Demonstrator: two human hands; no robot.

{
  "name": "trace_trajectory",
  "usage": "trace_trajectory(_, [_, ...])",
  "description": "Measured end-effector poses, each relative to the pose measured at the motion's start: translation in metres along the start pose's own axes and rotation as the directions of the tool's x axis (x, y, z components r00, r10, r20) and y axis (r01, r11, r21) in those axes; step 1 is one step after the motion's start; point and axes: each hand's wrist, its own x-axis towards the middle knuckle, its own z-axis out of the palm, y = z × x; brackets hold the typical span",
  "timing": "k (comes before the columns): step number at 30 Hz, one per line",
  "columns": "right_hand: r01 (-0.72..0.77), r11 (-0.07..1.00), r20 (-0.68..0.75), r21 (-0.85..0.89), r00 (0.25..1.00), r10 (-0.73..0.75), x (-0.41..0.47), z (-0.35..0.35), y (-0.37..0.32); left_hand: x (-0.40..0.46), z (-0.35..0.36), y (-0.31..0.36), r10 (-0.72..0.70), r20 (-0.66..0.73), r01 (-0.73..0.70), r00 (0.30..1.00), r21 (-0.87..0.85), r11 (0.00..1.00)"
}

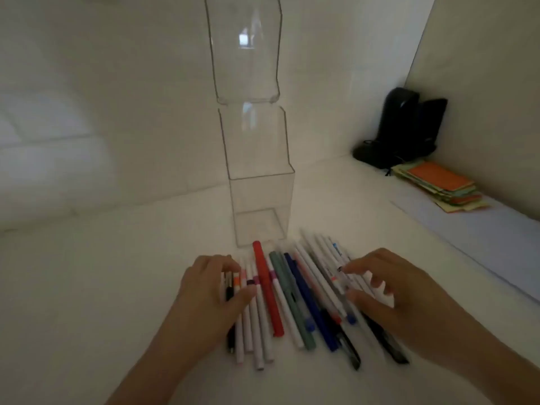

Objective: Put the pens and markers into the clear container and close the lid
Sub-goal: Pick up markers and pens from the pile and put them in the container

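We see the pens and markers (pixel 295 299) lying in a loose row on the white table (pixel 87 287), just in front of the clear container (pixel 260 206), whose lid (pixel 244 48) stands open above it. The left hand (pixel 210 290) rests with curled fingers on the row's left end, the right hand (pixel 388 293) half-open over its right end; we cannot tell whether either actually grips a pen.

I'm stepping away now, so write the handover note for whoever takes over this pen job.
Left hand: resting on the left edge of the pens and markers, fingers curled over a few, no firm grip visible.
Right hand: on the right edge of the row, fingertips touching pens, nothing lifted.
Clear container: upright behind the pens, empty, lid swung open upward.
Done: nothing loaded.
Left: gather all pens, drop them in, close the lid.
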Motion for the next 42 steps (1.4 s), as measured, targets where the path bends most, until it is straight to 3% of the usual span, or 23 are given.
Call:
trace_trajectory(3, [-0.065,0.998,0.025,0.022,0.998,0.064,-0.009,0.004,-0.018,-0.017,-0.004,-0.002,-0.078,0.057,0.076,0.995,0.036,0.996])
trace_trajectory(12, [-0.024,0.997,0.099,-0.072,0.995,0.031,-0.002,0.020,-0.064,-0.013,-0.010,0.025,-0.147,0.219,0.112,0.965,0.164,0.980])
trace_trajectory(18, [-0.072,0.987,0.117,-0.147,0.989,0.089,0.033,0.051,-0.076,-0.004,-0.005,0.039,-0.135,0.172,0.071,0.976,0.334,0.940])
trace_trajectory(21, [-0.081,0.954,0.096,-0.290,0.989,0.113,0.039,0.064,-0.077,0.002,0.001,0.032,-0.158,0.128,0.096,0.979,0.392,0.915])
trace_trajectory(24, [-0.076,0.931,0.074,-0.357,0.991,0.109,0.038,0.066,-0.079,0.008,-0.001,0.021,-0.159,0.130,0.120,0.979,0.267,0.956])
trace_trajectory(27, [-0.057,0.921,0.096,-0.385,0.990,0.102,0.037,0.065,-0.082,0.012,-0.002,0.005,-0.166,0.140,0.184,0.976,-0.126,0.975])
trace_trajectory(30, [-0.081,0.909,0.108,-0.408,0.985,0.137,0.040,0.062,-0.090,0.013,0.003,-0.005,-0.202,0.095,0.224,0.975,-0.428,0.876])
trace_trajectory(32, [-0.083,0.900,0.128,-0.428,0.980,0.151,0.043,0.062,-0.095,0.015,0.004,-0.008,-0.265,0.064,0.248,0.962,-0.609,0.753])
trace_trajectory(35, [-0.079,0.869,0.209,-0.489,0.956,0.205,0.049,0.067,-0.104,0.019,-0.004,-0.005,-0.281,0.138,0.254,0.950,-0.863,0.437])
trace_trajectory(38, [-0.064,0.840,0.334,-0.538,0.899,0.282,0.060,0.071,-0.112,0.020,-0.020,0.002,-0.211,0.110,0.143,0.971,-0.979,0.148])
trace_trajectory(40, [-0.039,0.840,0.393,-0.540,0.871,0.293,0.067,0.077,-0.111,0.020,-0.032,0.011,-0.135,0.023,0.036,0.991,-0.995,0.092])
trace_trajectory(42, [-0.022,0.859,0.419,-0.512,0.866,0.272,0.071,0.080,-0.107,0.022,-0.045,0.019,-0.062,-0.085,-0.077,0.994,-0.990,0.118])
